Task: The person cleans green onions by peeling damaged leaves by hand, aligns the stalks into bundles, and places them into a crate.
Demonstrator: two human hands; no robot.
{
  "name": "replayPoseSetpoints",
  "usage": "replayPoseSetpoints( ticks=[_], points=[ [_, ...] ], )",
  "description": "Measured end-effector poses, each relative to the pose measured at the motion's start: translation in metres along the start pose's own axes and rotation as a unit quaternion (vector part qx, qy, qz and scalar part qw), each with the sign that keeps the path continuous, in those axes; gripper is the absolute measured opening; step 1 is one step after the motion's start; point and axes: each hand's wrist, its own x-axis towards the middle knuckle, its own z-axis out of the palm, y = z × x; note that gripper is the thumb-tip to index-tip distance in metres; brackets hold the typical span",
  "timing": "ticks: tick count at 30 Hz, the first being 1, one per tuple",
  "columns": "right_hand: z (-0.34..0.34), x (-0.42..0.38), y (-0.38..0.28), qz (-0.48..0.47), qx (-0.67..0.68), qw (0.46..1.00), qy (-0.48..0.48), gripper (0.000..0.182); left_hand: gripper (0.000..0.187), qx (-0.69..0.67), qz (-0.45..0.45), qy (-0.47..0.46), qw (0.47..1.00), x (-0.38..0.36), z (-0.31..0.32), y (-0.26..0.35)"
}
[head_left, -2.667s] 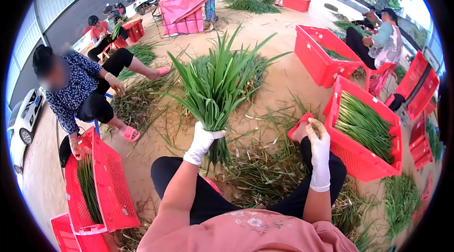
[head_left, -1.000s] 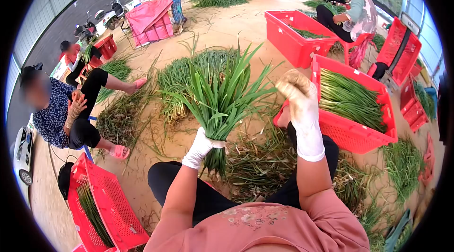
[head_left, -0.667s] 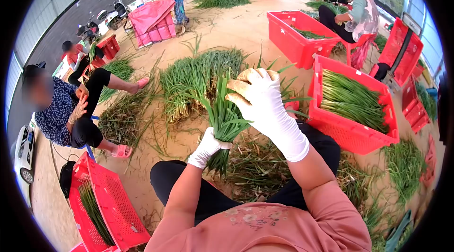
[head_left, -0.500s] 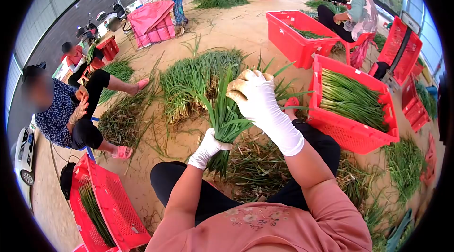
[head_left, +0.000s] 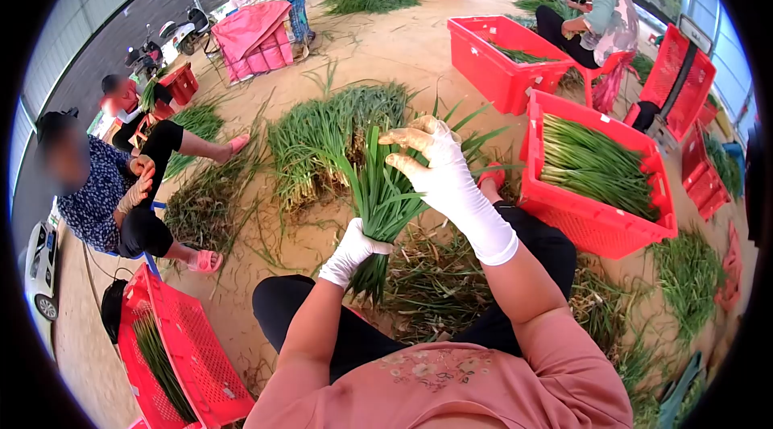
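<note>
My left hand, in a white glove, is closed around a bunch of chives with long flat green leaves, held upright over my lap. Beside the top of that bunch is my right hand, also white-gloved with stained fingertips. Its thumb and fingers are apart, next to the leaves, with nothing visible gripped between them. Past my hands, a large heap of chives lies on the ground. Loose leaves and dry trimmings cover the ground between my legs.
A red crate full of chives stands to my right, with another red crate behind it. At lower left is a red crate holding some stalks. A seated person is on the left; other people sit farther back among heaps.
My right hand's fingers have spread from a closed, curled pose near the leaf tops. My left hand keeps its hold on the bunch. The view has shifted slightly.
</note>
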Motion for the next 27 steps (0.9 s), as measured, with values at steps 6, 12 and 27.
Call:
replayPoseSetpoints(
  ticks=[6,12,27],
  points=[
    [0.010,-0.007,0.007,0.051,-0.177,0.983,-0.013,0.032,0.036,0.006,-0.006,-0.009,1.000,0.001,0.004,0.001],
    [0.009,-0.007,0.010,0.121,-0.140,0.982,-0.041,0.034,0.041,-0.005,-0.001,-0.018,1.000,0.001,0.004,-0.003],
    [0.018,-0.020,0.029,0.135,-0.103,0.985,-0.021,0.025,0.044,0.011,-0.012,-0.013,1.000,0.001,0.010,-0.001]
  ],
)
